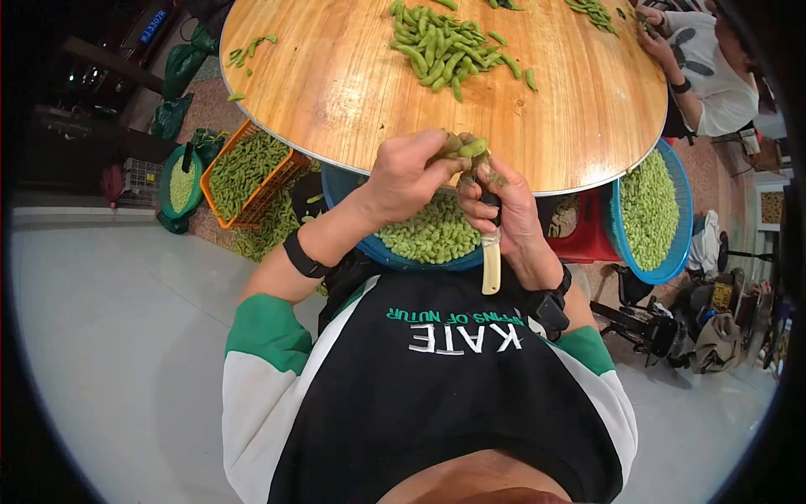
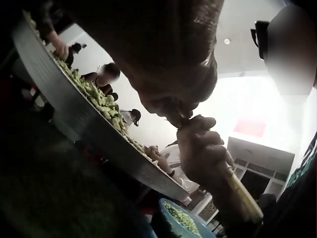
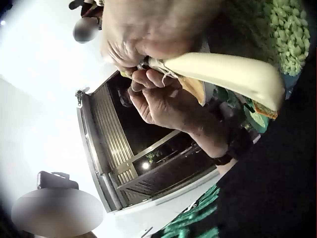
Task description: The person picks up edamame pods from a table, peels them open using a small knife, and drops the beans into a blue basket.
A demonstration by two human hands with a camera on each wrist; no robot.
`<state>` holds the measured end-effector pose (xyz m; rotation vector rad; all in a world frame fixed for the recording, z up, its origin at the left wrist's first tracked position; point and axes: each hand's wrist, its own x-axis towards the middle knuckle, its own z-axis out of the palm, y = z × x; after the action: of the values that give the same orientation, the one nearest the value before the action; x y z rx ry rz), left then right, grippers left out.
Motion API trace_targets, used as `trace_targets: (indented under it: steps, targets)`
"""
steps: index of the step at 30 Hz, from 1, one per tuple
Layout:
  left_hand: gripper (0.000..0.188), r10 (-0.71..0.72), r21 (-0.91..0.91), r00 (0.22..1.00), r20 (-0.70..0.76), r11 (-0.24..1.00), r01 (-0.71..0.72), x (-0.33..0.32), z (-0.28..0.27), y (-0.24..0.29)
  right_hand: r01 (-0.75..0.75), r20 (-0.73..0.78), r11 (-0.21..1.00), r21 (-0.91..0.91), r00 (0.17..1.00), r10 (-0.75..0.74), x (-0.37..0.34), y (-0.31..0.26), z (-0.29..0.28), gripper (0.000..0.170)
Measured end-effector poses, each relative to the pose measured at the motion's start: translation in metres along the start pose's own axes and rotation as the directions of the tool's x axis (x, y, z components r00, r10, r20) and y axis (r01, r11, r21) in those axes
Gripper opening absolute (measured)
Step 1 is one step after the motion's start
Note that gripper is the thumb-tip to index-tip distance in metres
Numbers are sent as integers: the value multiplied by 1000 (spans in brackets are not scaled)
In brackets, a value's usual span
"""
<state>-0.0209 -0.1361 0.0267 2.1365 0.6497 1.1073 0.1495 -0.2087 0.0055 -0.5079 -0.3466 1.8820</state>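
Observation:
Above the near edge of the round wooden table, my two hands meet in the head view. My left hand pinches green soybean pods between thumb and fingers. The right hand grips a cream-handled knife, its handle pointing back toward my chest. Fingers hide most of the knife's front part. In the right wrist view the pale handle sticks out from under the right hand, with the left hand close against it. Below the hands, a blue basin holds shelled green beans.
A heap of pods lies on the table. An orange crate of pods and a green basin stand at left. At right are a blue basket of beans, a red stool and another person seated at the table.

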Motion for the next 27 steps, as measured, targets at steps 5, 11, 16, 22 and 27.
trace_targets:
  steps: [5,11,16,22,27]
  targets:
    - [13,-485,-535,854,185,680,502,-4,1,3,67,-13,988,-137,997,-70,-4,-1,5,24]
    - [11,-384,-370,923,35,852,369,-9,11,13,197,-57,673,-713,940,-335,-1,8,4,31]
    - [10,-276,-15,961,24,961,277,-14,6,23,352,162,202,-914,773,-614,7,11,-4,36]
    - [14,-335,-17,940,61,942,337,-28,14,26,359,549,-419,-834,622,-558,1,8,-4,35]
    - [15,-435,-32,886,161,895,445,-38,16,26,370,575,-458,-808,664,-478,-5,10,-9,36]
